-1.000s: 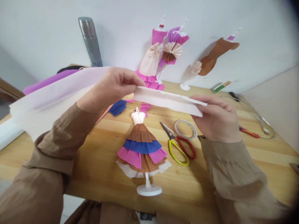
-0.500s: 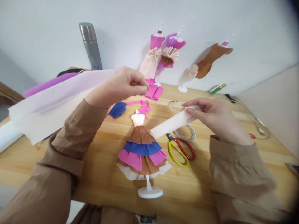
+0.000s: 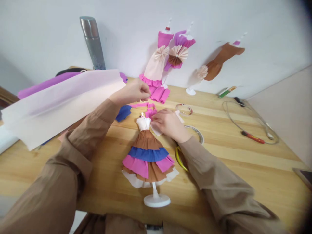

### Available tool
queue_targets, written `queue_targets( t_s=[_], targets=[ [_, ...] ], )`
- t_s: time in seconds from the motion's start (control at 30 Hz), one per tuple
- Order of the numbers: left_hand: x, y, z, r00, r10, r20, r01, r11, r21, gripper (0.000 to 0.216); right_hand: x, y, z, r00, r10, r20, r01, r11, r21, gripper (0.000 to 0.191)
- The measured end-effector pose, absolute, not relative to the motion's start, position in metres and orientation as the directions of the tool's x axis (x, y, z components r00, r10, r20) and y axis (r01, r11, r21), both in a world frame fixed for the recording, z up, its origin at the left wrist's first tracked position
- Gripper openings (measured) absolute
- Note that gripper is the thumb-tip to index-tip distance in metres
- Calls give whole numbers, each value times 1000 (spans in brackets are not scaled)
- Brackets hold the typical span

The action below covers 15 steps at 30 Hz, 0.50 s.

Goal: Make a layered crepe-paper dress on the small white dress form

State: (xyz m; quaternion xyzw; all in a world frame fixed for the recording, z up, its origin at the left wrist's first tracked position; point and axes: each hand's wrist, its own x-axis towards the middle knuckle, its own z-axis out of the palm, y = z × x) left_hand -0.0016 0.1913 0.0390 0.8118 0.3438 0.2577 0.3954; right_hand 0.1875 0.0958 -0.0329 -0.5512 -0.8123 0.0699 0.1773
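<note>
A miniature dress form (image 3: 143, 123) with a white bodice stands on a round white base. Its tiered crepe paper skirt (image 3: 148, 154) runs brown, blue, pink, brown and white. My right hand (image 3: 170, 125) is just right of the bodice, closed on a white crepe paper strip (image 3: 179, 116) that shows on both sides of the fingers. Whether strip or fingers touch the bodice, I cannot tell. Above and left of the form, my left hand (image 3: 136, 91) hovers with its fingers pinched; what they may hold is too small to see.
White crepe paper sheets (image 3: 65, 104) lie at left near a metal flask (image 3: 92, 44). Scissors (image 3: 180, 159) and tape rolls (image 3: 197, 133) sit under and beyond my right arm. Dressed miniature forms (image 3: 165, 39) stand along the wall. A cable (image 3: 229, 120) lies at right.
My right hand has moved left with the white strip, from above the tape rolls to beside the bodice. My left hand has shifted slightly and stays pinched.
</note>
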Motion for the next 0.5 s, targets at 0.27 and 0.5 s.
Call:
queue_targets(
  t_s=[0.27,0.5],
  targets=[
    [3,187,46,658,738,148,396,-507,766,12,191,108,-45,-293,938,184,839,345,-421,19],
    [7,191,27,750,632,197,415,-681,603,35,211,105,-32,-62,968,245,615,230,-754,10]
  ],
)
